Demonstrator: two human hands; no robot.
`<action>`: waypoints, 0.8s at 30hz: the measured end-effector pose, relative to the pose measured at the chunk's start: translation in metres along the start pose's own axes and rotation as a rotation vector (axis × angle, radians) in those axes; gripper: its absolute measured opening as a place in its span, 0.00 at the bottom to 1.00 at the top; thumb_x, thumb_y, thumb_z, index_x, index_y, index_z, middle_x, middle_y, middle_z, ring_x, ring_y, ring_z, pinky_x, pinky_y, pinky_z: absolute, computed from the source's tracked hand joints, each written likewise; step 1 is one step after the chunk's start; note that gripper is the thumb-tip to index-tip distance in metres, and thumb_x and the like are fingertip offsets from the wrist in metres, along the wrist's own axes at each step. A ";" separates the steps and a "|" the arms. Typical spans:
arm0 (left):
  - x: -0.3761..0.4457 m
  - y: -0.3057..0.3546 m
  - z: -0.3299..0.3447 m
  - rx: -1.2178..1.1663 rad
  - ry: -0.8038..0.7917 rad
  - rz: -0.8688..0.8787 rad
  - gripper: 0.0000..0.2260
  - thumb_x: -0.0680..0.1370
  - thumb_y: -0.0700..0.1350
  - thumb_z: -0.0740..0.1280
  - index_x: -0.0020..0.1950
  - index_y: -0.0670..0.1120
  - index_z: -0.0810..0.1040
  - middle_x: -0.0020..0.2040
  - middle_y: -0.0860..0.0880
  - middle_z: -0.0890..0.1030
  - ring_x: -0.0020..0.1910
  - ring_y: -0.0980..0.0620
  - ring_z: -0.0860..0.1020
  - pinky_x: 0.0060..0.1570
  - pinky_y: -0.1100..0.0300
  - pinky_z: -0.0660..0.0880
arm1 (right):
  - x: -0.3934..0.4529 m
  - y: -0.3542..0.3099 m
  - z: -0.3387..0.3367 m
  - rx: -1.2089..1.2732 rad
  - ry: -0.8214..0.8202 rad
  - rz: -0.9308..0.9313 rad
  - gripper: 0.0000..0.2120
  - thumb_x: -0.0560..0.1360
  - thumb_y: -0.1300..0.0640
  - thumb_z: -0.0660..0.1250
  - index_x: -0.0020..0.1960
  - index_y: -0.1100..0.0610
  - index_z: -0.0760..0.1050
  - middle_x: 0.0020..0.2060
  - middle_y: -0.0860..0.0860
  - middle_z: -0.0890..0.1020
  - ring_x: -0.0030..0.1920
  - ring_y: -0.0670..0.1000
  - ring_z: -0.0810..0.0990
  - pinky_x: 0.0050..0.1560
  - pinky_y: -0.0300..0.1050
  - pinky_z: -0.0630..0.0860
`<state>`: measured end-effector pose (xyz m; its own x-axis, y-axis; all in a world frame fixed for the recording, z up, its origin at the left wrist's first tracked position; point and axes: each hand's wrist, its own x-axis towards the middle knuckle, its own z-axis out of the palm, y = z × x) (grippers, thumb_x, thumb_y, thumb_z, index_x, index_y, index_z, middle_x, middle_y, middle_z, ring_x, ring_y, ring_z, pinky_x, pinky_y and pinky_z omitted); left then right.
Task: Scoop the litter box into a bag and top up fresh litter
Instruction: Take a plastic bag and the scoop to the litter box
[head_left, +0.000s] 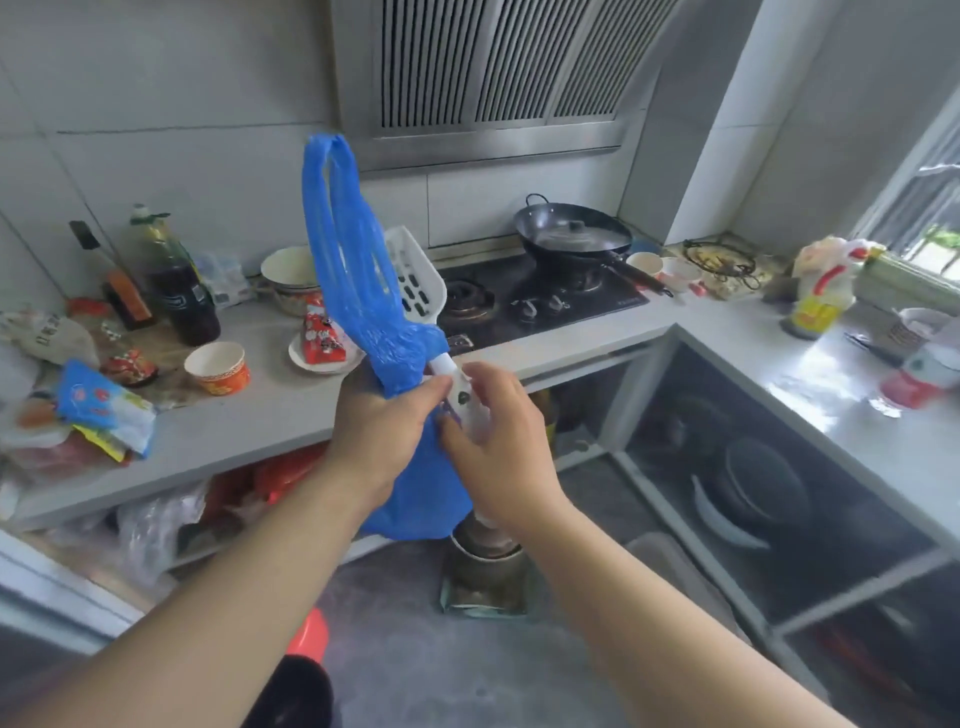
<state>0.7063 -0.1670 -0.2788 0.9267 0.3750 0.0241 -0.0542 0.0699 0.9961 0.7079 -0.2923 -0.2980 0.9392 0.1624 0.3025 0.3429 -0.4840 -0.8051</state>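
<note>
Ribbed metal range hood (498, 73) spans the far wall, mounted over a black glass hob (540, 306) set into the surface. The L-shaped surface (291, 410) is pale grey, smooth and glossy on the right run; open shelving lies beneath it. A dark round wok (571, 234) with a glass lid sits on the far right burner.

Blue plastic bag (358, 291) — thin, crinkled film — is held up at centre, its two loop handles standing upward and its body hanging below the hands toward the floor. White plastic scoop (415, 280), slotted and shovel-shaped, stands upright just behind the bag with its handle running down into the hands.

Left hand (379, 431) is closed around the gathered neck of the bag. Right hand (498, 441) is curled around the scoop handle, thumb and forefinger pinching near its top.

Left of centre on the surface: a dark sauce bottle (176, 291), a paper cup (218, 369) with an orange band, and a red snack packet (322, 332) on a white plate — clutter of wrappers at far left.
</note>
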 end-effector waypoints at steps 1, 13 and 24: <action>-0.006 -0.004 0.004 0.014 -0.039 -0.002 0.07 0.71 0.40 0.75 0.48 0.45 0.82 0.44 0.43 0.85 0.46 0.39 0.84 0.51 0.37 0.80 | -0.008 0.004 -0.003 0.008 -0.004 0.035 0.23 0.75 0.49 0.68 0.68 0.50 0.71 0.58 0.44 0.79 0.56 0.43 0.76 0.54 0.37 0.73; -0.094 -0.065 0.108 0.303 -0.578 -0.025 0.05 0.75 0.42 0.74 0.50 0.49 0.83 0.44 0.52 0.86 0.46 0.53 0.85 0.51 0.50 0.81 | -0.123 0.083 -0.099 -0.013 0.152 0.385 0.04 0.81 0.51 0.62 0.50 0.43 0.68 0.37 0.40 0.76 0.35 0.40 0.75 0.34 0.35 0.70; -0.182 -0.145 0.241 0.435 -0.809 -0.221 0.05 0.74 0.43 0.75 0.47 0.52 0.83 0.45 0.52 0.86 0.48 0.52 0.85 0.57 0.46 0.79 | -0.254 0.197 -0.217 -0.095 0.361 0.744 0.16 0.75 0.62 0.66 0.60 0.49 0.73 0.44 0.42 0.78 0.44 0.44 0.77 0.44 0.39 0.72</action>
<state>0.6354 -0.4683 -0.4067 0.8850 -0.3717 -0.2802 0.1462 -0.3494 0.9255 0.5336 -0.6155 -0.4231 0.8519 -0.5066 -0.1331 -0.3831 -0.4293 -0.8179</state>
